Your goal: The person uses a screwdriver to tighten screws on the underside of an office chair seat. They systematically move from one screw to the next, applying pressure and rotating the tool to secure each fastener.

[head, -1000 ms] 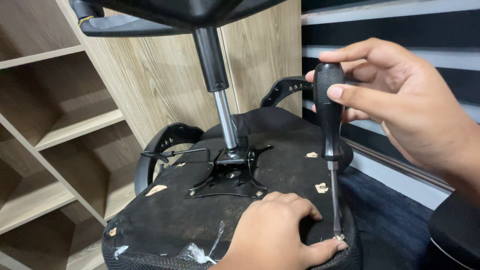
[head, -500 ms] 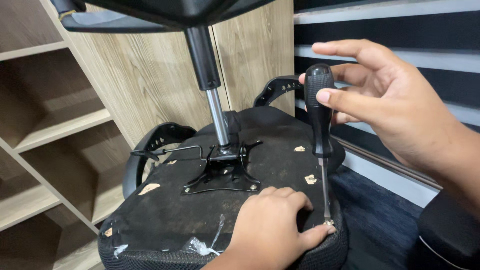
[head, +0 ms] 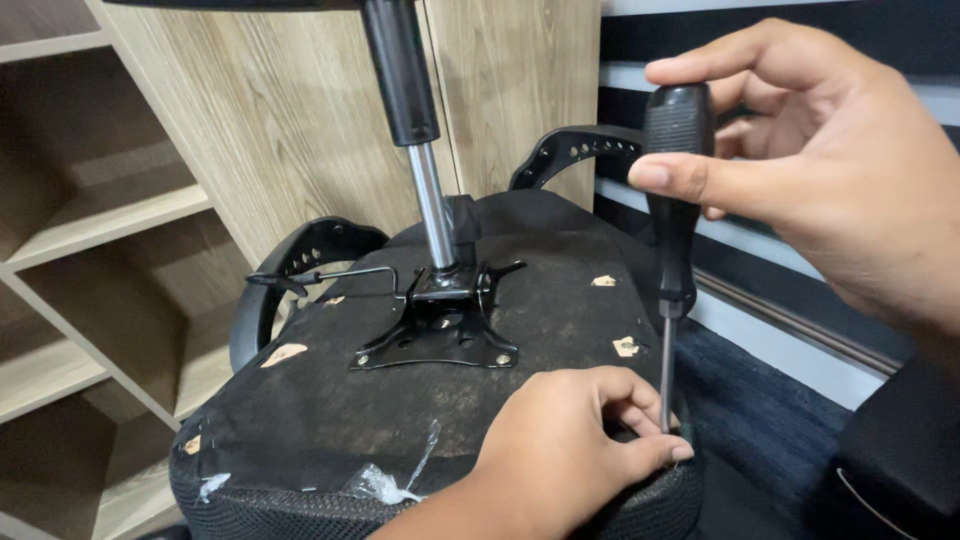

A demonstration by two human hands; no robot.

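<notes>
Upturned chair seat filling the middle, black underside up, metal mounting plate bolted near its centre with the gas cylinder rising straight out of it. Small tan paper scraps stuck on the black fabric around that plate: one leaf-shaped scrap to the plate's left, one squarish scrap to its upper right, another squarish scrap to its right, a tiny one at the seat's near-left edge. Crumpled clear plastic shred at the seat's front rim, below the plate. No readable labels or signs.

Right hand pinching the black handle of the screwdriver, thumb across the front, fingers curled behind, tool upright to the right of the plate, tip down at the seat's near-right corner. Left hand clenched over that same corner, thumb and forefinger closed right by the tip; whatever sits under them hidden. Black armrests curving out behind the plate, wooden shelving beyond on the left.

Against the earlier view: same grip, same corner, screwdriver a touch more upright, right hand nearer the top edge of the view, whole seat looming closer.
</notes>
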